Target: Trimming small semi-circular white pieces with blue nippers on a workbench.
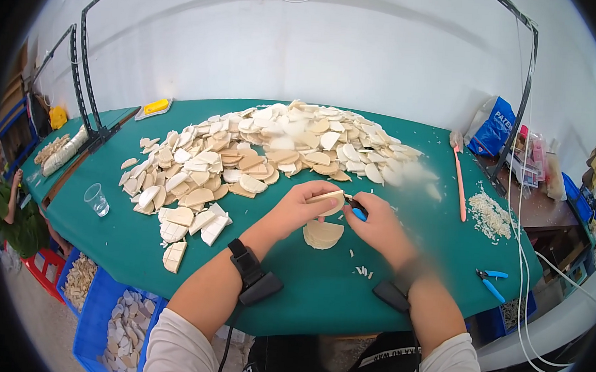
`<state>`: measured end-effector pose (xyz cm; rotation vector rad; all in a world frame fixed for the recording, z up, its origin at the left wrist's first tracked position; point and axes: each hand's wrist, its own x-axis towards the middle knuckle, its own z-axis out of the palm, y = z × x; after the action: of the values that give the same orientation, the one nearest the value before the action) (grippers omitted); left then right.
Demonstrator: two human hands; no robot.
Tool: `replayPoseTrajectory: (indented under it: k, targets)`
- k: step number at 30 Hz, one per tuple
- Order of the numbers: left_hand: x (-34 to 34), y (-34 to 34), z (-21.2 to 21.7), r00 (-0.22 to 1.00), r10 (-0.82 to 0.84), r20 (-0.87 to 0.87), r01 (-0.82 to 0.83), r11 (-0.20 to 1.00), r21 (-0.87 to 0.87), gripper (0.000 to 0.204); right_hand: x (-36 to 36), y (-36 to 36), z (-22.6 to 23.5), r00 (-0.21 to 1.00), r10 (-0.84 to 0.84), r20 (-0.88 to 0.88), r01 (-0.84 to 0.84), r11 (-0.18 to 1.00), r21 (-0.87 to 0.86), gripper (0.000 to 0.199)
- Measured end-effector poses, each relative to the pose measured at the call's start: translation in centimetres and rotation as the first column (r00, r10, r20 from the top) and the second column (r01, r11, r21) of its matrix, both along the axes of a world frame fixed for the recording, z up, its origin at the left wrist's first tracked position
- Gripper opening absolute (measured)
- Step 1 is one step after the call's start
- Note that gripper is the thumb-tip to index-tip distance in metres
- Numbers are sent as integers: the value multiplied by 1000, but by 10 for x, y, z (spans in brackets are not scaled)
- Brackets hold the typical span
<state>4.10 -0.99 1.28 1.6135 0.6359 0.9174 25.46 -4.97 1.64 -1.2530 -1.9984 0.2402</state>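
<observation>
**Trimming a pale disc over the green surface**

The left hand (pixel 302 203) pinches a thin, pale wooden half-round piece (pixel 329 201) by its left end, its long axis running left to right between both hands. The right hand (pixel 381 225) is closed round a small blue-handled cutter (pixel 358 213) touching the piece's right end, so the right hand is the nearer one to the working edge. Directly below, on the green cloth-covered surface (pixel 292 281), lies a small stack of similar pale discs (pixel 322 234). One big heap of pale offcuts (pixel 266 150) spreads far and left. One clear plastic cup (pixel 96 198) stands left; one pair of blue-handled pliers (pixel 490 281) lies right
</observation>
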Motion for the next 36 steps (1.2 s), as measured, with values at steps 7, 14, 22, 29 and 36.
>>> replayPoseTrajectory:
  k: [7,14,22,29,36]
  targets:
    - [2,0,-3,1000,1,-13,-1,1000,-12,35,0,-2,2,999,-35,12,36,998,-44,29]
    - [4,0,-5,999,18,-32,-18,1000,-7,32,1,1,-2,998,-47,40,48,998,-42,29]
    - [4,0,-6,999,24,-30,-24,999,24,31,-2,-2,2,993,-104,55,107,993,-42,28]
    - [7,-1,-5,999,39,-17,-39,999,31,30,-3,-5,5,983,-161,87,170,980,-105,29]
    - [5,0,-7,999,35,-5,-35,998,48,33,-6,-6,5,975,-174,138,188,978,-88,29]
